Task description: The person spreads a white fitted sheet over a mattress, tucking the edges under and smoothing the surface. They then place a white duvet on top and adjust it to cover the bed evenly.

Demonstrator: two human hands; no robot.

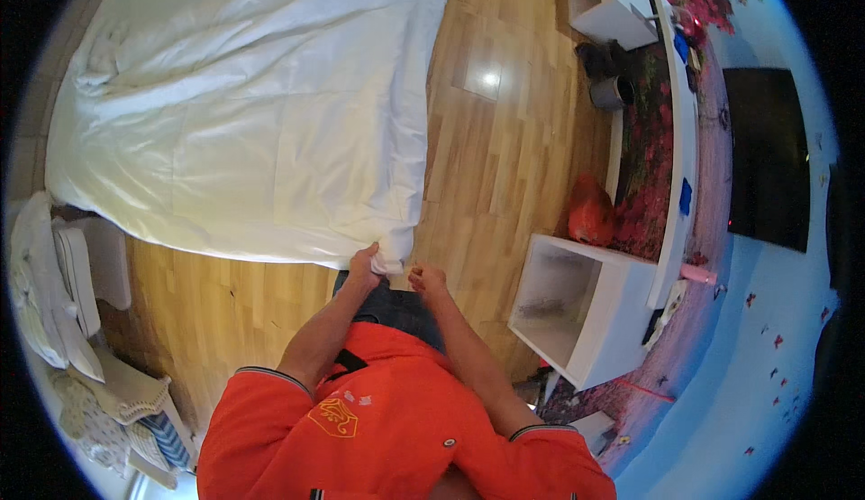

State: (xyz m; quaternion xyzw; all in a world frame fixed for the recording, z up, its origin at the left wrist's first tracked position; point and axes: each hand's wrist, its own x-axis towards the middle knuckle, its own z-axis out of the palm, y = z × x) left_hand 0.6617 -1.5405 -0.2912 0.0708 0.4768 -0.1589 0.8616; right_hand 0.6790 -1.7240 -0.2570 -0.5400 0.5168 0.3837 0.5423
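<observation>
A large white duvet (270,140) covers the bed, wrinkled toward its far left, with its near edge hanging over the wooden floor. At its near right corner my left hand (363,264) is closed on the gathered, folded cloth. Just right of that corner is my right hand (428,278), its fingers curled together in a pinch. A small gap shows between them and the bunched corner. Whether anything thin lies in those right fingers is too small to make out.
Wooden floor (491,140) runs along the bed's right side. A white open cabinet (586,311), a red bag (590,212) and a grey bin (613,93) stand by the right wall, below a white shelf (676,167). At left, a chair (135,392) holds pillows and bedding (40,284).
</observation>
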